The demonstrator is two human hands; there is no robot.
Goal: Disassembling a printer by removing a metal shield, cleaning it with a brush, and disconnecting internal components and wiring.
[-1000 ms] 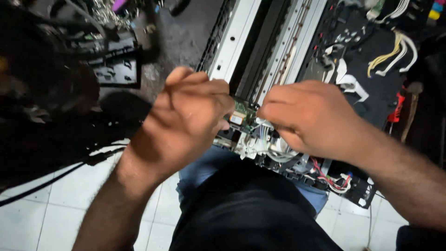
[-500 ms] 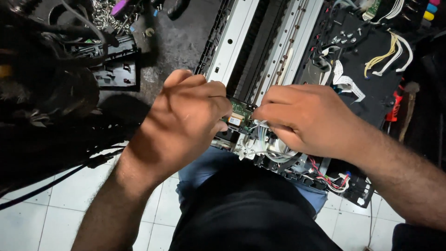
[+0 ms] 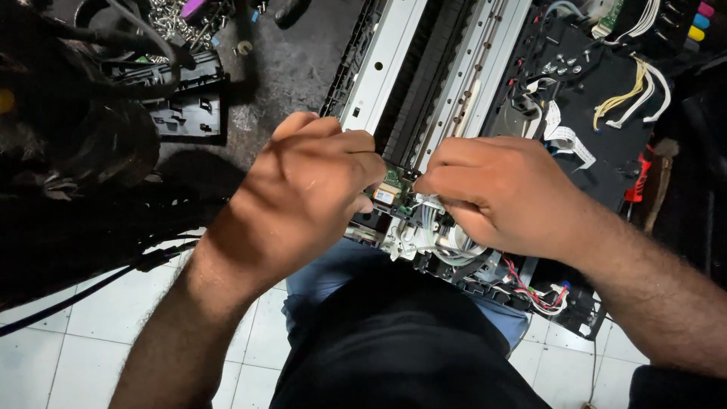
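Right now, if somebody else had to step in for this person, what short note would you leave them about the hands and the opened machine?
Left hand: fingers curled, pinching at the small green circuit board from its left side.
Right hand: fingertips closed in a grip at the same board's right edge, above the white tubes.
Where things are: the opened printer lies across the person's lap with its metal rails exposed; red and black wires sit at its near end; a black plastic cover and loose screws lie on the floor to the left.
Done: outer covers off.
Left: board not yet free; whether it is being taken out or fitted cannot be told.
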